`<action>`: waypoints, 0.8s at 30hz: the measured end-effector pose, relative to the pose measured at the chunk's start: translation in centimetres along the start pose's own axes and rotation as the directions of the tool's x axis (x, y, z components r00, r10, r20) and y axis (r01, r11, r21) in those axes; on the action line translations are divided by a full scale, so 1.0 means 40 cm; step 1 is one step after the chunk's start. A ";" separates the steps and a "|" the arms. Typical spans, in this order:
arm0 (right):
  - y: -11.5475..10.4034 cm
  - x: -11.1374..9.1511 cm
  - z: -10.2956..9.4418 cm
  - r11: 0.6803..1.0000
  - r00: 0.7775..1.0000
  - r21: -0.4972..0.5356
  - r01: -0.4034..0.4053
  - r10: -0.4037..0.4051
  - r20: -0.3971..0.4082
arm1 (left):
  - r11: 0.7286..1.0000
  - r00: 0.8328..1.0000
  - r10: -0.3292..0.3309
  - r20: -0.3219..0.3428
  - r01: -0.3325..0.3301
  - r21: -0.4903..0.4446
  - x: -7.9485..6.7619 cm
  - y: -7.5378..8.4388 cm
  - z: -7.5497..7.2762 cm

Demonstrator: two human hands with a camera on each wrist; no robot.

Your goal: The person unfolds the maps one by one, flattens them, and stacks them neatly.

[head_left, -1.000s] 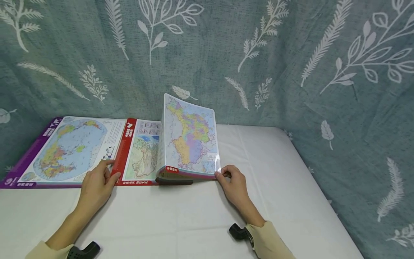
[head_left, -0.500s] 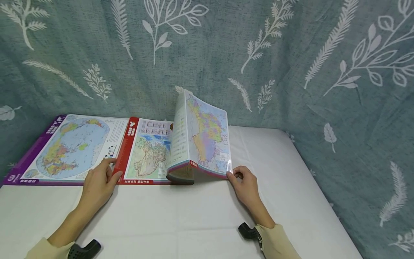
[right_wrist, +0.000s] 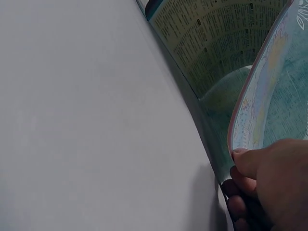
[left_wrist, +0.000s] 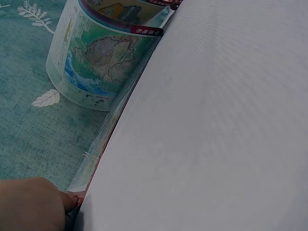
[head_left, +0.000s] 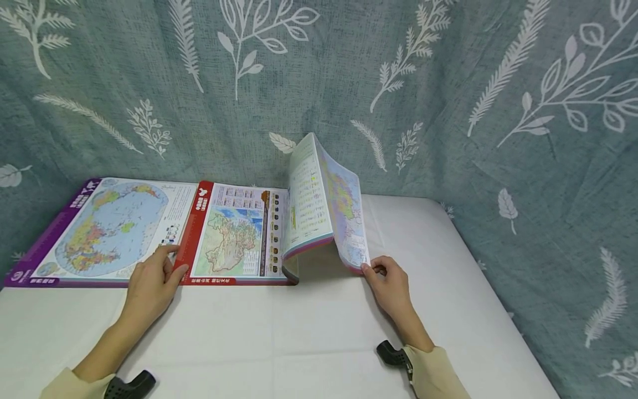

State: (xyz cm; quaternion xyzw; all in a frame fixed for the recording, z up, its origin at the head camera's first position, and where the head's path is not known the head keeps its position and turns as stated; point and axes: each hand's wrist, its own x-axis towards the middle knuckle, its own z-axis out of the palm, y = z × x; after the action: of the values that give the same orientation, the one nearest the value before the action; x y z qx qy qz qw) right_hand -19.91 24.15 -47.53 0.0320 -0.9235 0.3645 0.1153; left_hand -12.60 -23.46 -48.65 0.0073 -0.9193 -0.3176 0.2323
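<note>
Your right hand (head_left: 391, 284) is pinching the folding map (head_left: 326, 208) by its corner | left hand (head_left: 149, 285) is pressing flat on it | it's bendy, slippery.

White table surface (left_wrist: 216, 125) filling most of the view, folded map sheet (left_wrist: 96, 62) arching upright beyond its left edge, teal leaf-print curtain (left_wrist: 29, 125) behind the sheet, left hand (left_wrist: 31, 204) at the table's near corner, fingertip touching the sheet's red border.
</note>
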 end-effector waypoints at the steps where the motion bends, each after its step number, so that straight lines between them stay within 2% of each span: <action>1: 0.003 0.000 -0.004 1.000 1.000 -0.003 -0.002 0.002 0.001 | 1.000 1.000 -0.003 0.003 0.003 0.000 -0.001 0.000 0.000; 12: 0.045 0.007 -0.033 0.999 0.999 -0.035 -0.030 0.030 -0.016 | 1.000 1.000 -0.025 0.017 0.025 0.002 -0.005 -0.004 0.003; 24: 0.069 0.012 -0.060 0.996 0.996 -0.065 -0.053 0.049 -0.069 | 0.999 0.999 -0.035 0.020 0.035 0.003 -0.005 -0.003 0.003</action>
State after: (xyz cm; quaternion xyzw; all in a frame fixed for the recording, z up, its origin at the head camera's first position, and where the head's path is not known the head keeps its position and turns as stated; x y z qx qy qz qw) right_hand -20.33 27.82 -47.54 -0.0078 -0.9313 0.3371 0.1380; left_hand -12.50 -23.44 -48.90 0.0207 -0.9217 -0.3205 0.2176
